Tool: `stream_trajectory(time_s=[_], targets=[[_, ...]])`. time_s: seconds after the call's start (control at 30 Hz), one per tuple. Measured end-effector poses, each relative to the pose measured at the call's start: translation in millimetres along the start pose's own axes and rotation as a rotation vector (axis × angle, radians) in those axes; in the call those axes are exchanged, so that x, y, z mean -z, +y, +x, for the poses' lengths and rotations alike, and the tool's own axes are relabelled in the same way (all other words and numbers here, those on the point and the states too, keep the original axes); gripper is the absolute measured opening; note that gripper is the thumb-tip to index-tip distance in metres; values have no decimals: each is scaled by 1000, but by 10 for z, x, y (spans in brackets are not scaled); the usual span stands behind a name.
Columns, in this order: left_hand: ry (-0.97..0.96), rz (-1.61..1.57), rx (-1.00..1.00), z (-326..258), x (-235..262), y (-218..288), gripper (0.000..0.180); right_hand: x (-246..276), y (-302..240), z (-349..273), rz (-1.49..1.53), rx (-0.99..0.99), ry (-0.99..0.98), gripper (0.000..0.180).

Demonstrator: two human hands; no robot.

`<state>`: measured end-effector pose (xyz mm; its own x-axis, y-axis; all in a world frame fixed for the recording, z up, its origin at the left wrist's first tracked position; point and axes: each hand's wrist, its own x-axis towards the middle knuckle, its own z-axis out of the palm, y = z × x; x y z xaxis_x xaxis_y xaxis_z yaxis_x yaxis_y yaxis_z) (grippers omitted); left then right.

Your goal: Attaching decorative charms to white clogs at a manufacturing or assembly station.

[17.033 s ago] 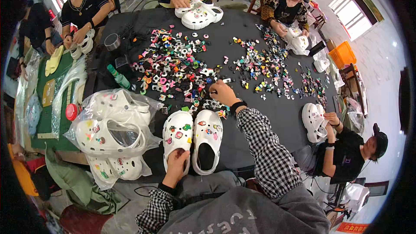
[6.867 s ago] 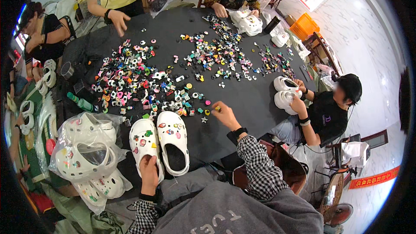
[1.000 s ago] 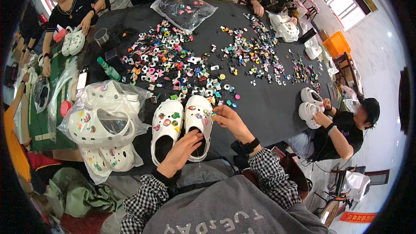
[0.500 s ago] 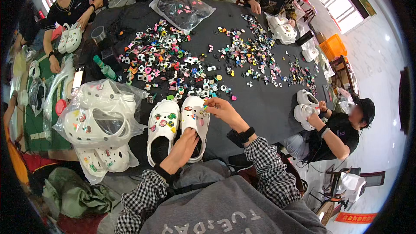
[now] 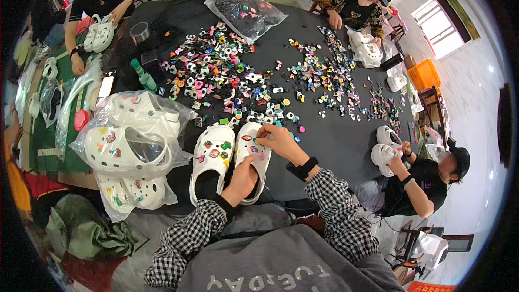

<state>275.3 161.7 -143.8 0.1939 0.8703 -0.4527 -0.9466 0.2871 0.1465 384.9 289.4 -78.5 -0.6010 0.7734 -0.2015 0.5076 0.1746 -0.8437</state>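
Note:
Two white clogs stand side by side before me, toes pointing away. The left clog (image 5: 219, 139) has several colourful charms on its upper. My left hand (image 5: 240, 183) grips the right clog (image 5: 254, 165), its thumb on the upper by the opening and its other fingers partly hidden. The fingertips of my right hand (image 5: 282, 143) pinch a small blue-and-yellow shoe charm (image 5: 256, 141) against that clog's upper. Other charms sit around it, among them a red one near the toe and a pink one lower down.
A big pile of loose charms (image 5: 216, 70) spreads beyond the clogs, with another pile (image 5: 319, 70) to its right. Bagged white clogs (image 5: 130, 146) stand close on my left, near a green bottle (image 5: 143, 75). Several people work around the black table (image 5: 335, 146).
My left hand has slid up from the right clog's opening, its thumb now on the upper. My right fingers have moved from the clog's edge onto its upper. The whole view has shifted slightly.

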Motion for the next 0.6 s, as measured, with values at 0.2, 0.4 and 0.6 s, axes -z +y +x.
stream_trajectory(time_s=[0.2,0.4,0.6], targets=[[89,62,-53,38,-30,-25,34,19,-22,88,-126,52,-45,16],[191,61,-16,-5,-141,31,32,17,-156,174,-352,74,-122,17],[44,-44,-31,89,-42,-30,38,102,-66,325,-355,43,-247,24]])
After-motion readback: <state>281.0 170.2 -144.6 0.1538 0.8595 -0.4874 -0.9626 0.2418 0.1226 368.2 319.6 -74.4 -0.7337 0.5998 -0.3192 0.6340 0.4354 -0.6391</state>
